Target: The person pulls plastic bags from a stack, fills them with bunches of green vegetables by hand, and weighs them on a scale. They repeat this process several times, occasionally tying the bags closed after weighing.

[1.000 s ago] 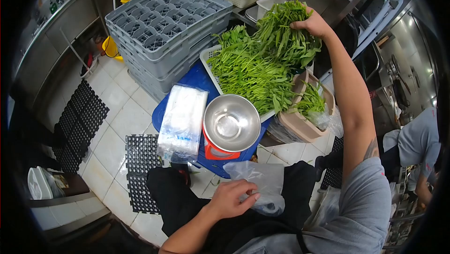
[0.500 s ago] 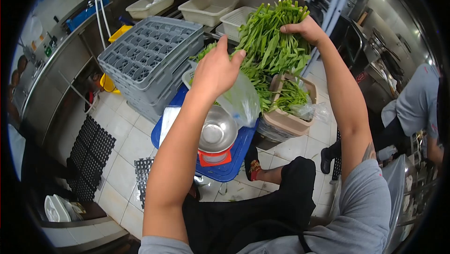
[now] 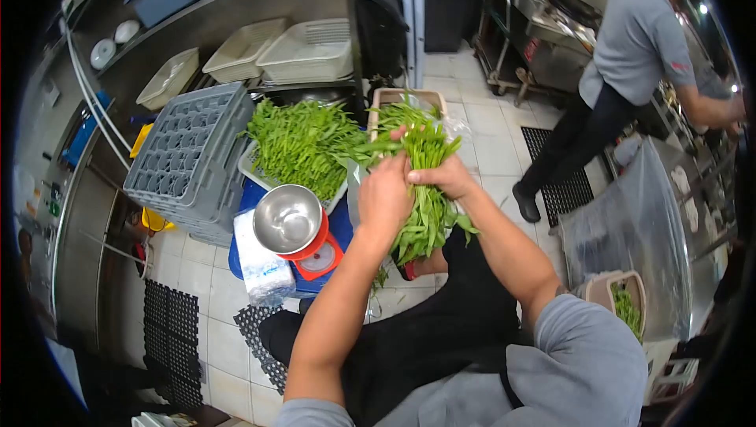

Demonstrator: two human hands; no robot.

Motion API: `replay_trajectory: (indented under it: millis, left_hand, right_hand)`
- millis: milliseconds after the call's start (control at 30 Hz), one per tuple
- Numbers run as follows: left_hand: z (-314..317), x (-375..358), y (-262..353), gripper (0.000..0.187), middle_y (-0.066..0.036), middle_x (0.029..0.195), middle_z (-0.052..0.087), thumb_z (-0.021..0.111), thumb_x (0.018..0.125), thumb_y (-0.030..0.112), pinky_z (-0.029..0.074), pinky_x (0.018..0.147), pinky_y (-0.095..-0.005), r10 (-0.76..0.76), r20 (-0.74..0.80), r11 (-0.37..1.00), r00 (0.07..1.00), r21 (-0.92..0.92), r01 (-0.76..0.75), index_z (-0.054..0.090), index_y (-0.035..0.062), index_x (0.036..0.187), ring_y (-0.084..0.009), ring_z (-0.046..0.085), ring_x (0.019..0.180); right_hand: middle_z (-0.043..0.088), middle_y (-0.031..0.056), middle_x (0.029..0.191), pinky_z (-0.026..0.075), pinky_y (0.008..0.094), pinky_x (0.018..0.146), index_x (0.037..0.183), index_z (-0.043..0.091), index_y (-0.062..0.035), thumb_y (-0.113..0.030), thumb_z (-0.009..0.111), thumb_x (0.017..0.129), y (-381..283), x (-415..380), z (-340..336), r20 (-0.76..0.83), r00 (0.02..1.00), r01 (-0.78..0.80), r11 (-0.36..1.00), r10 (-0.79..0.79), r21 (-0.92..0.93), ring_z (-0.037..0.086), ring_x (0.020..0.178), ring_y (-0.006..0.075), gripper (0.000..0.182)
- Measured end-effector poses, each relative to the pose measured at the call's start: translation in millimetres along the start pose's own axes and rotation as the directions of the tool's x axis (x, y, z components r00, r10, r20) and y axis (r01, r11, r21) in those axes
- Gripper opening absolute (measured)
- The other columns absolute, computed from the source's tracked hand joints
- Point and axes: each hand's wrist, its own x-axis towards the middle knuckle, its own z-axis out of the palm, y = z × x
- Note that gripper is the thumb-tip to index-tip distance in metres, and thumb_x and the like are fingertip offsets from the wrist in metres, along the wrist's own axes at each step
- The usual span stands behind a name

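A bunch of long-leaved greens (image 3: 425, 226) hangs in front of my body, cut stems upward and leaves down. My right hand (image 3: 447, 176) is closed round its right side, below the stem ends. Against the left side my left hand (image 3: 386, 194) is closed too, its fingers partly hidden by the stems. A clear plastic bag (image 3: 353, 191) shows beside my left wrist. To the left, a white basket (image 3: 246, 165) is heaped with more greens (image 3: 303, 139). Nearer me, a steel bowl (image 3: 287, 218) sits on a red kitchen scale (image 3: 320, 258).
Stacked grey glass racks (image 3: 185, 151) stand left. Behind my hands is a beige bin (image 3: 431, 97) with greens. A stack of plastic bags (image 3: 260, 261) lies beside the scale on a blue surface (image 3: 340, 226). A co-worker (image 3: 642, 41) stands at the right near a plastic-covered rack (image 3: 630, 222).
The bunch has come down and closer to my body in my right hand. My left hand has moved from near the bag to the bunch. The view has swung right.
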Motion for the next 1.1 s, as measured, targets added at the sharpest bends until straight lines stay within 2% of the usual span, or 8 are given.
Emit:
replay_trajectory:
  millis: [200, 333, 467, 567, 733, 833, 967, 1100]
  left_hand:
    - [28.6, -58.3, 8.2, 0.025, -0.025, 0.098, 0.067, 0.051, 0.092, 0.015, 0.05, 0.079, -0.0507, 0.068, 0.29, 0.998, 0.955, -0.01, -0.068, 0.064, -0.0009, 0.106, -0.0444, 0.063, 0.088]
    - [21.8, -86.4, 0.6, 0.034, -0.023, 0.102, 0.069, 0.053, 0.097, 0.022, 0.052, 0.082, -0.0389, -0.157, 0.397, 0.942, 0.904, -0.216, 0.259, 0.064, 0.0011, 0.121, -0.0343, 0.069, 0.09]
    - [7.9, -111.0, 10.9, 0.026, -0.02, 0.1, 0.07, 0.062, 0.093, 0.02, 0.052, 0.079, -0.0363, -0.309, 0.338, 0.811, 0.889, -0.394, 0.432, 0.069, 0.0023, 0.11, -0.0312, 0.069, 0.09]
    - [16.1, -121.7, 11.4, 0.025, -0.019, 0.098, 0.07, 0.063, 0.092, 0.021, 0.053, 0.078, -0.0365, -0.137, 0.208, 0.964, 0.969, -0.196, 0.178, 0.07, 0.0014, 0.105, -0.0324, 0.069, 0.087]
    - [36.1, -128.7, -1.7, 0.017, -0.017, 0.09, 0.068, 0.064, 0.089, 0.02, 0.051, 0.073, -0.043, -0.196, 0.15, 0.976, 0.969, -0.065, 0.208, 0.07, 0.0047, 0.096, -0.0365, 0.066, 0.082]
    - [30.6, -128.8, -2.7, 0.018, -0.016, 0.089, 0.067, 0.064, 0.088, 0.019, 0.051, 0.072, -0.0434, -0.084, 0.319, 0.995, 0.944, 0.084, 0.06, 0.07, 0.0054, 0.098, -0.0372, 0.065, 0.08]
    - [-8.1, -133.1, -22.6, 0.043, -0.02, 0.109, 0.061, 0.068, 0.084, 0.021, 0.049, 0.085, -0.0445, -0.096, 0.44, 0.978, 0.893, -0.126, 0.167, 0.062, 0.0072, 0.124, -0.0389, 0.061, 0.1]
    - [-44.7, -173.1, -51.1, 0.05, -0.023, 0.11, 0.062, 0.072, 0.08, 0.021, 0.048, 0.09, -0.0446, -0.294, 0.495, 0.945, 0.818, 0.28, 0.17, 0.061, 0.0056, 0.127, -0.0414, 0.06, 0.108]
  right_hand:
    - [0.067, 0.0107, 0.114, 0.048, 0.035, 0.096, 0.119, 0.06, 0.0, -0.005, 0.075, 0.075, 41.1, -102.3, -0.8, -0.224, 0.935, -0.211, 0.939, 0.275, 0.272, 0.063, 0.103, 0.0205, 0.047]
    - [0.068, 0.0118, 0.107, 0.053, 0.0369, 0.089, 0.111, 0.062, 0.0023, -0.007, 0.067, 0.08, 51.0, -126.5, 6.0, -0.216, 0.9, -0.243, 0.847, 0.379, 0.472, 0.066, 0.098, 0.0224, 0.033]
    - [0.068, 0.0138, 0.099, 0.059, 0.0369, 0.075, 0.108, 0.063, 0.0023, -0.008, 0.065, 0.083, 68.0, -139.5, 13.4, -0.16, 0.855, -0.317, 0.742, 0.493, 0.591, 0.069, 0.084, 0.023, 0.028]
    - [0.068, 0.0123, 0.098, 0.059, 0.0368, 0.074, 0.11, 0.061, 0.0016, -0.014, 0.068, 0.086, 90.7, -151.1, 19.5, -0.079, 0.85, -0.338, 0.655, 0.521, 0.676, 0.069, 0.083, 0.0221, 0.03]
    - [0.066, 0.0064, 0.1, 0.056, 0.0337, 0.078, 0.112, 0.061, -0.0037, -0.019, 0.073, 0.086, 107.9, -163.2, 29.7, -0.079, 0.856, -0.337, 0.669, 0.51, 0.663, 0.066, 0.087, 0.0182, 0.033]
    - [0.065, 0.0048, 0.098, 0.053, 0.0325, 0.077, 0.109, 0.061, -0.0037, -0.013, 0.074, 0.083, 93.9, -164.7, 33.2, -0.16, 0.835, -0.375, 0.758, 0.526, 0.533, 0.064, 0.086, 0.0171, 0.031]
    - [0.069, 0.0088, 0.092, 0.056, 0.033, 0.073, 0.101, 0.065, 0.0006, -0.011, 0.071, 0.081, 94.0, -158.3, 11.6, -0.247, 0.827, -0.369, 0.818, 0.506, 0.442, 0.067, 0.08, 0.0203, 0.024]
    - [0.069, 0.0091, 0.086, 0.054, 0.0337, 0.072, 0.095, 0.067, 0.0002, -0.025, 0.069, 0.082, 84.3, -161.1, -36.1, -0.317, 0.758, -0.358, 0.769, 0.571, 0.53, 0.066, 0.076, 0.0195, 0.028]
